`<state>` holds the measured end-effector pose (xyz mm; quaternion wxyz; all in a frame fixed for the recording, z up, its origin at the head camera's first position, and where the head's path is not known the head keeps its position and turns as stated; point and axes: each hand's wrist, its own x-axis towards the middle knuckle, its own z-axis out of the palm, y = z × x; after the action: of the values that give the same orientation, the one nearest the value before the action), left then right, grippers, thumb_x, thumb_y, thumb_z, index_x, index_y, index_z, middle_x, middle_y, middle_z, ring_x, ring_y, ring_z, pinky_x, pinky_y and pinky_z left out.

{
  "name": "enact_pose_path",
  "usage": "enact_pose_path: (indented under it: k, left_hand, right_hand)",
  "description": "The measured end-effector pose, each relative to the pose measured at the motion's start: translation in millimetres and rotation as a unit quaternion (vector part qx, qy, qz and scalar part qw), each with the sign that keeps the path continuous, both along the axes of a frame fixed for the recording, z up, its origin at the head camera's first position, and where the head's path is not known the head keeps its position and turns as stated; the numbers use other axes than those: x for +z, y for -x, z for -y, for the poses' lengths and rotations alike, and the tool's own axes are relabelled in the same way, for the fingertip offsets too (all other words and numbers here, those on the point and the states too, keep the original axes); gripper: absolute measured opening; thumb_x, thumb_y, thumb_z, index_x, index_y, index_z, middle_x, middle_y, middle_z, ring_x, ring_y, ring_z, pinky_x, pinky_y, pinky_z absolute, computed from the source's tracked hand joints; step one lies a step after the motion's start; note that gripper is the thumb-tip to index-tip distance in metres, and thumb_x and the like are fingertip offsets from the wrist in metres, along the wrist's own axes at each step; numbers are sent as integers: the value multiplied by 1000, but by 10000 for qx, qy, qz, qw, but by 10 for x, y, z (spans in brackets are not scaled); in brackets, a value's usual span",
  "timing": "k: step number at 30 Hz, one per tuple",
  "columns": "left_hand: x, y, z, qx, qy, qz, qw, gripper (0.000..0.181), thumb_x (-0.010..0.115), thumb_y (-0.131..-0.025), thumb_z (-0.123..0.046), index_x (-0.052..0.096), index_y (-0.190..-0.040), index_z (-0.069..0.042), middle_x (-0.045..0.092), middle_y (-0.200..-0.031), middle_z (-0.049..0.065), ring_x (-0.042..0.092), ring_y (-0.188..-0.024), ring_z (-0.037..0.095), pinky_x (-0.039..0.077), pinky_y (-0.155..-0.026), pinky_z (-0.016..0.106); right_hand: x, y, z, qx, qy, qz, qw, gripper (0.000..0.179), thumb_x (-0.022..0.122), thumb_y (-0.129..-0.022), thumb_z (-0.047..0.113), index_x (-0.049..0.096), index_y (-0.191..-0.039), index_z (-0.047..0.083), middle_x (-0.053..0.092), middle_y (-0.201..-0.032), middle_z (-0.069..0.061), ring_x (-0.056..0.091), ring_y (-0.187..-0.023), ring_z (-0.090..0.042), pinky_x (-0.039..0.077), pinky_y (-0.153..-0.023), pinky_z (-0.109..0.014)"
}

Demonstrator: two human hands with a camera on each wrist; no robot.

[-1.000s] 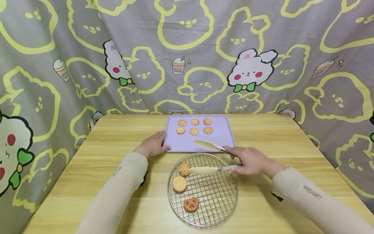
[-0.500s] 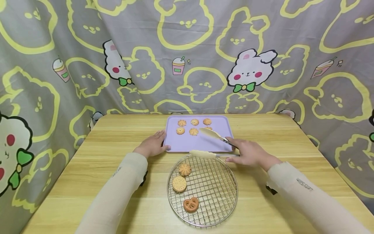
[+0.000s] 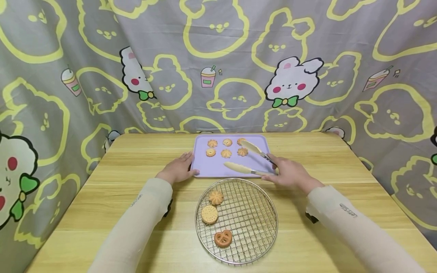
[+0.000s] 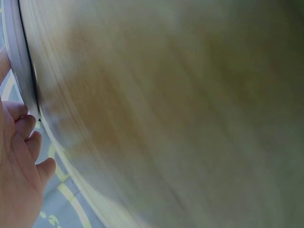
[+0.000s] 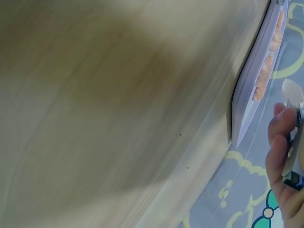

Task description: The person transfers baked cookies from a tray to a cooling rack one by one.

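My right hand [image 3: 291,172] holds a pair of tongs [image 3: 239,167] with cream-coloured tips. The tips are spread apart over the purple tray [image 3: 205,167], nothing between them. One tip overlaps the far right cookie [image 3: 240,141] in the head view; the other hangs over the tray's front part. A flower-shaped cookie [image 3: 242,152] lies between the two tips in that view. Several baked cookies sit on the tray in two rows. At the tray's left edge rests my left hand [image 3: 178,168], its thumb along the front corner. The left wrist view shows its fingers [image 4: 26,126] by the tray's side.
Nearer to me stands a round wire rack [image 3: 256,223] on the wooden table [image 3: 112,204]. It bears a flower-shaped cookie [image 3: 216,198], a round dotted biscuit [image 3: 209,215] and a brown pretzel [image 3: 223,239]. A patterned curtain [image 3: 239,49] hangs behind the table and along its sides.
My right hand has moved forward with the tongs, from over the rack to over the tray. The flower-shaped cookie stays on the rack. My left hand has kept its place.
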<state>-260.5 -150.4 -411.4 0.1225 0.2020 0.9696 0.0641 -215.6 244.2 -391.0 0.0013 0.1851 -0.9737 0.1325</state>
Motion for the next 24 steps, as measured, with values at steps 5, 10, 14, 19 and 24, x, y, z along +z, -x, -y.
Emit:
enact_pose_path:
  k: [5, 10, 14, 19, 24]
  left_hand:
    - [16, -16, -2, -26, -58, -8, 10000, 80, 45, -97, -51, 16, -151, 1, 12, -157, 16, 11, -143, 33, 15, -115, 45]
    - [20, -28, -9, -23, -59, -2, 10000, 80, 45, -97, -51, 16, -151, 0, 12, -157, 16, 11, -143, 32, 15, -115, 44]
    - [18, -25, -12, -12, -70, 11, 10000, 80, 45, -97, -52, 16, -151, 0, 13, -157, 16, 11, -143, 32, 15, -115, 45]
    - [20, -15, -9, 0, -73, 13, 10000, 81, 45, -97, -52, 16, -151, 0, 12, -157, 16, 10, -143, 33, 15, -115, 45]
    - [23, -11, -6, 0, -51, 21, 10000, 81, 45, -97, -52, 15, -151, 0, 12, -157, 16, 10, -143, 33, 15, -115, 45]
  right_hand:
    - [-18, 57, -1, -232, -9, 42, 9997, 96, 67, -78, 63, 36, -146, 2, 60, -92, -5, 54, -74, -21, 48, -57, -38]
    - [-42, 101, -9, -391, -65, 190, 9990, 97, 65, -78, 64, 35, -147, 4, 58, -89, -3, 54, -74, -21, 46, -56, -37]
    - [-52, 117, -13, -471, -126, 304, 9983, 100, 64, -77, 67, 33, -147, 3, 57, -84, -3, 53, -72, -22, 46, -56, -37]
    - [-78, 132, -17, -573, -244, 442, 9971, 100, 60, -79, 69, 32, -148, 2, 64, -100, -16, 59, -85, -29, 51, -68, -50]
    - [-95, 158, -13, -668, -418, 542, 9954, 96, 57, -82, 68, 32, -148, 2, 58, -121, -27, 58, -104, -41, 50, -77, -57]
